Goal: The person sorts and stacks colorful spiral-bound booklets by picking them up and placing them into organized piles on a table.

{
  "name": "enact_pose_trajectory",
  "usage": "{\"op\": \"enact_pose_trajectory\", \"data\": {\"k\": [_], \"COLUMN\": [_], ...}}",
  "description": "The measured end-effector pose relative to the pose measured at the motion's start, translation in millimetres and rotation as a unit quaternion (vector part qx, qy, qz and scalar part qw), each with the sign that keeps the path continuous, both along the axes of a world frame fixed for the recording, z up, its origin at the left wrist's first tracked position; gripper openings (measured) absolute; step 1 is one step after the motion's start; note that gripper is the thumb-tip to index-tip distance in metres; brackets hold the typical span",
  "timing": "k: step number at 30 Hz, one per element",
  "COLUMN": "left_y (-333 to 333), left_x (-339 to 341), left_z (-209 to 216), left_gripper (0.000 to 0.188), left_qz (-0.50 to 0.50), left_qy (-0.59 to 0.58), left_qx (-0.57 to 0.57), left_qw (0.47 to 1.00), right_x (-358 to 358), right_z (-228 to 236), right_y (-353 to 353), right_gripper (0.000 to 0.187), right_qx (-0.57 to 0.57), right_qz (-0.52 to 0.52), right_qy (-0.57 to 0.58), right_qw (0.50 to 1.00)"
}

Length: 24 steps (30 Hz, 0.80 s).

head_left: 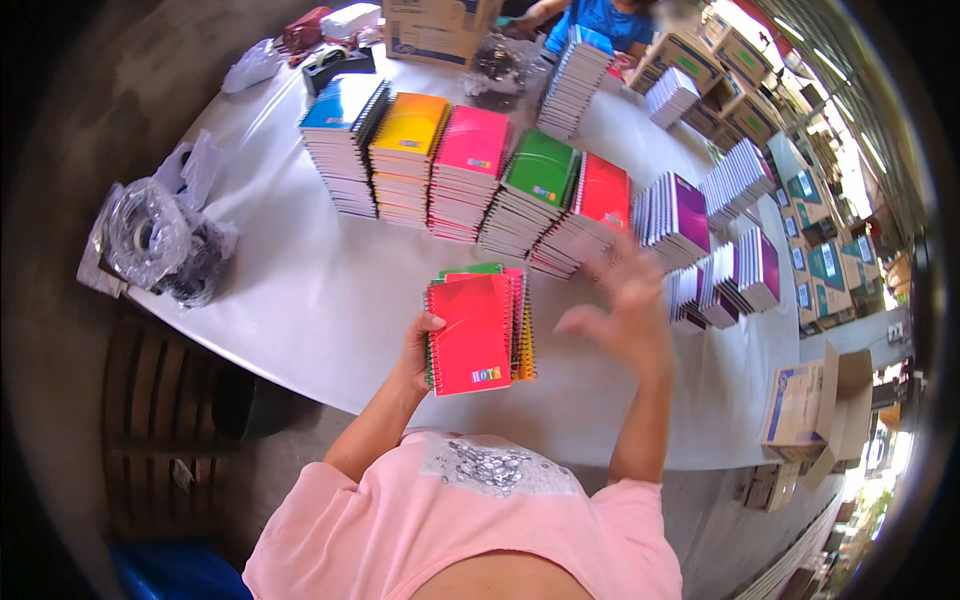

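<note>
My left hand (418, 350) grips a small bundle of spiral notebooks (470, 335) by its left edge, thumb on top. A red cover faces up, with green, pink and yellow ones showing behind it. My right hand (625, 305), smeared by motion, is raised near the stack of red notebooks (603, 190); its thumb stands apart and nothing shows in it. In a row beyond are stacks of blue (345, 103), yellow (408, 122), pink (474, 140) and green notebooks (542, 168). Purple notebooks (690, 210) stand right of the red stack.
Plastic-wrapped rolls (160, 235) lie at the table's left edge. At the back are a cardboard box (435, 30), another notebook stack (575, 85) and a person in blue (605, 25). An open carton (810, 400) sits off the right edge, and more cartons (825, 250) are piled beyond.
</note>
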<state>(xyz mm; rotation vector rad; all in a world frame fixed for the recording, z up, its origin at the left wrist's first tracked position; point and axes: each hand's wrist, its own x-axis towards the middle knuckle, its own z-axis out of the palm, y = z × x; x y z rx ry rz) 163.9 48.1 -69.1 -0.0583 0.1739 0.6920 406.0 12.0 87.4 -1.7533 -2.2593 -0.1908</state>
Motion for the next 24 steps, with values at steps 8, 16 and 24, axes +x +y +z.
{"op": "enact_pose_trajectory", "data": {"k": [8,16,24], "left_y": [4.1,-2.7,-11.5], "left_x": [22.5,20.4,35.7], "left_z": [11.3,-2.5,-15.5], "left_gripper": [0.052,0.052,0.059], "left_qz": [0.005,-0.007,-0.082], "left_qy": [-0.004,0.053,0.098], "left_qx": [0.030,0.034,0.114], "left_qw": [1.000,0.998,0.985], "right_x": [158.4,36.8,-54.2], "right_z": [-51.1,-38.7,-60.2], "right_y": [24.0,-31.3,-69.8], "right_gripper": [0.064,0.028,0.066], "right_qx": [0.103,0.362,0.007], "right_qz": [-0.307,-0.116,0.074], "right_qy": [-0.007,0.061,0.214], "right_qw": [0.946,0.923,0.974]}}
